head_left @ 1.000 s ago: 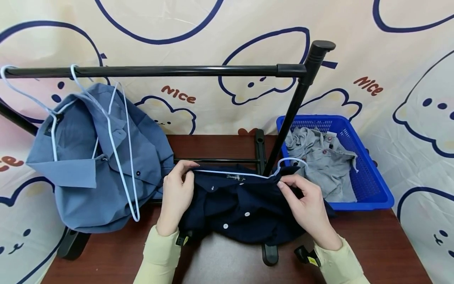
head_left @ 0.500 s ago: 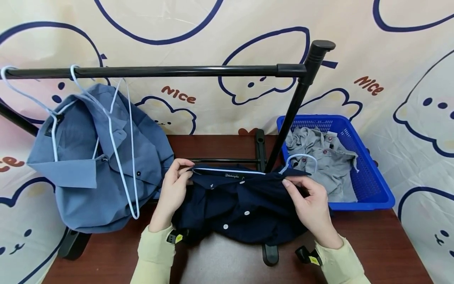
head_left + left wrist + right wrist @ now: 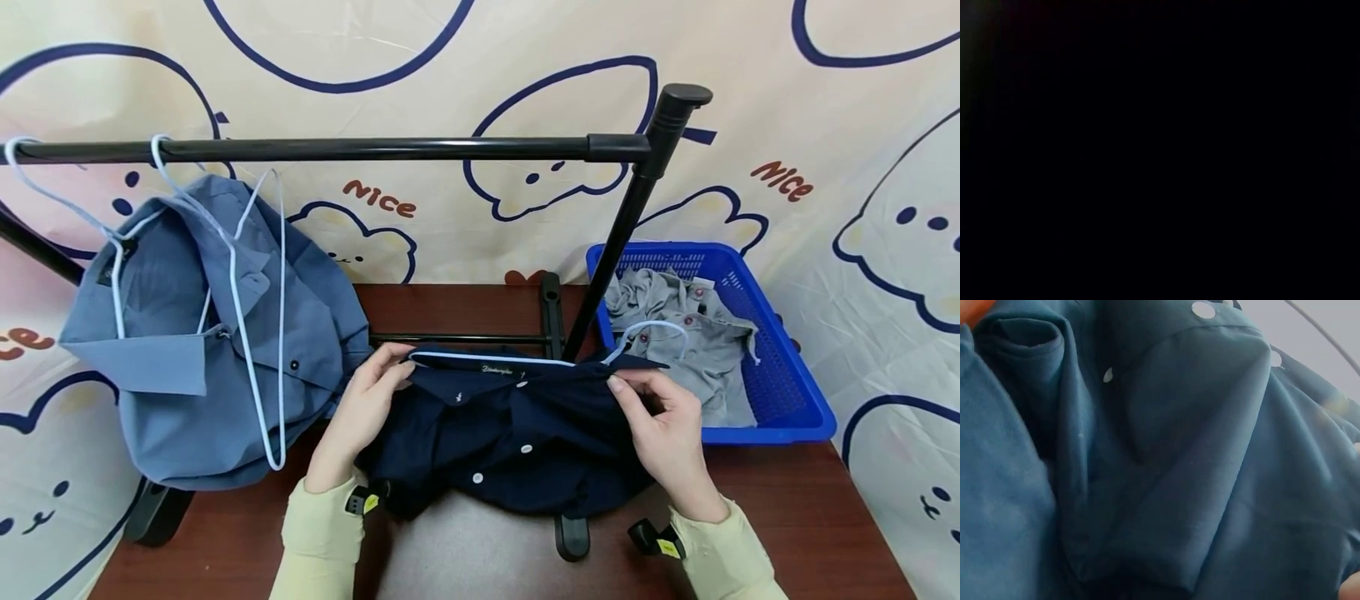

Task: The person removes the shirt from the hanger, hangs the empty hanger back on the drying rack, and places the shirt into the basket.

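A navy shirt point(image 3: 480, 433) with white buttons hangs between the two hands, its collar toward the rack; its folds fill the right wrist view. Along the inside of the collar runs a light-blue hanger point(image 3: 495, 358), its hook sticking out to the right over the basket. My left hand point(image 3: 367, 404) pinches the shirt's left collar end between thumb and fingers. At the other collar end, below the hook, my right hand point(image 3: 663, 429) pinches the cloth with thumb and forefinger. The left wrist view is almost wholly black.
A black clothes rack point(image 3: 375, 150) spans the back. On its left hang a blue garment point(image 3: 300, 333) and light-blue hangers point(image 3: 234, 275). A blue basket point(image 3: 795, 408) with a grey garment point(image 3: 686, 333) stands at the right on the brown table point(image 3: 810, 517).
The hanger's hook has shifted right and slightly down. My left hand has drawn left and my right hand a little right, with the collar spread wider. A hanger on the rack has swung slightly.
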`<move>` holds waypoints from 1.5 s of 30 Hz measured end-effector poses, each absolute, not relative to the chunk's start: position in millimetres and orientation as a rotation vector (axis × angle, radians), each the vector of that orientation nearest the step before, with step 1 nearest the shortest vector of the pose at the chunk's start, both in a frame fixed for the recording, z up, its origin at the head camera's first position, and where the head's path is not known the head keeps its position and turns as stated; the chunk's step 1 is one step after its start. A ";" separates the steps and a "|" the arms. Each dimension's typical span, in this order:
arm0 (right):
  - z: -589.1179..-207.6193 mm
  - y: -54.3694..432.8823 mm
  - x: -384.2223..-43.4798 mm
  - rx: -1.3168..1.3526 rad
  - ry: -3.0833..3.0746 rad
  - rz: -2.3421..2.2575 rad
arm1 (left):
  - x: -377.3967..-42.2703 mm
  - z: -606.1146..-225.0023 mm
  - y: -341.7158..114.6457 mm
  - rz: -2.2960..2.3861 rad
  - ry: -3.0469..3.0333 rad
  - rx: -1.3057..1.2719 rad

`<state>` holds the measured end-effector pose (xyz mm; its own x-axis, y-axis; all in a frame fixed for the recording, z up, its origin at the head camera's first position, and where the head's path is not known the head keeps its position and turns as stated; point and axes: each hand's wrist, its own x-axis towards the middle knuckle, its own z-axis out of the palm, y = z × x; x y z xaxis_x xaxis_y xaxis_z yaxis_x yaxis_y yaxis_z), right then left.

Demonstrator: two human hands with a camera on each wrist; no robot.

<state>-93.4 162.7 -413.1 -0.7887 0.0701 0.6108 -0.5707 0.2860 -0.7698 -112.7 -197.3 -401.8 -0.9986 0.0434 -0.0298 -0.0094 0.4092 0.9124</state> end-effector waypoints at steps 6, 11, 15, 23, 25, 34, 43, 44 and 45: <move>-410.9 162.1 -94.4 0.451 -2.014 1.574 | -109.9 -410.4 -199.4 1.232 2.611 0.016; -411.6 158.5 -96.1 0.464 -1.998 1.573 | -109.9 -413.9 -194.9 1.489 2.522 -0.013; -411.3 156.1 -97.4 0.458 -1.982 1.581 | -105.1 -409.0 -187.6 1.908 2.305 -0.162; -412.5 154.7 -98.7 0.440 -2.002 1.587 | -107.9 -412.7 -181.0 2.167 2.121 -0.131; -412.0 154.2 -98.9 0.414 -2.041 1.579 | -112.9 -418.3 -184.0 2.144 2.204 -0.083; -390.7 144.7 -89.6 0.340 -2.178 1.568 | -120.9 -429.0 -190.8 2.241 2.415 -0.068; -409.1 147.7 -96.7 0.330 -2.137 1.588 | -120.0 -431.2 -190.3 2.131 2.374 0.129; -412.4 148.4 -98.8 0.326 -2.114 1.603 | -119.7 -432.8 -188.3 2.141 2.359 0.159; -415.5 148.8 -100.9 0.331 -2.089 1.613 | -119.8 -434.7 -185.8 2.151 2.348 0.175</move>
<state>-100.9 148.8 -415.5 -0.8570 0.0965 0.5061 -0.4653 0.2769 -0.8407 -119.8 -185.8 -434.7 -0.9928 0.0487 0.1093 0.1131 0.0847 0.9900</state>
